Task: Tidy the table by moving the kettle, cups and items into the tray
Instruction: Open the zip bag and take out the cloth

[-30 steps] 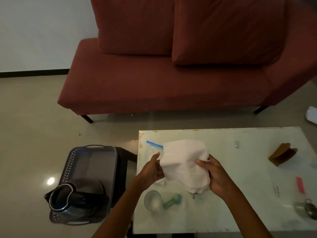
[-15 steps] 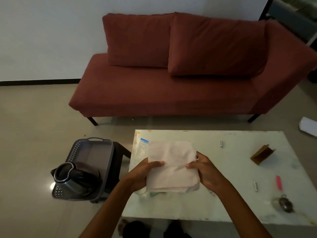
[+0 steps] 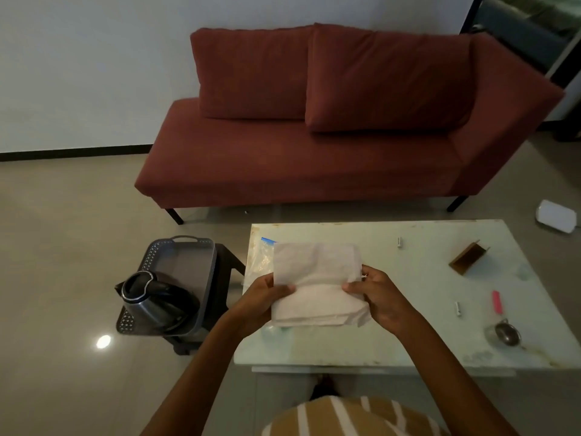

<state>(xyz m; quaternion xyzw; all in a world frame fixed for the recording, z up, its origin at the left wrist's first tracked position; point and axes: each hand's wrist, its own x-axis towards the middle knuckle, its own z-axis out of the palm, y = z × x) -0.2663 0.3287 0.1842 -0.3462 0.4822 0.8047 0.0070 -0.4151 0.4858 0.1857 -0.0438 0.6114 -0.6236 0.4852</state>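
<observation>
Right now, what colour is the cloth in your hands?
White, seen in the head view: the cloth held by both hands.

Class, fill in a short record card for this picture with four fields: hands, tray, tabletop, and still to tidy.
hands: left hand and right hand each grip one side of a folded white cloth above the table
tray: grey tray on a dark stool beside the table, kettle inside
tabletop: brown card holder, pink item, metal scoop, plastic bag
still to tidy: the cloth and the small tabletop items
</observation>
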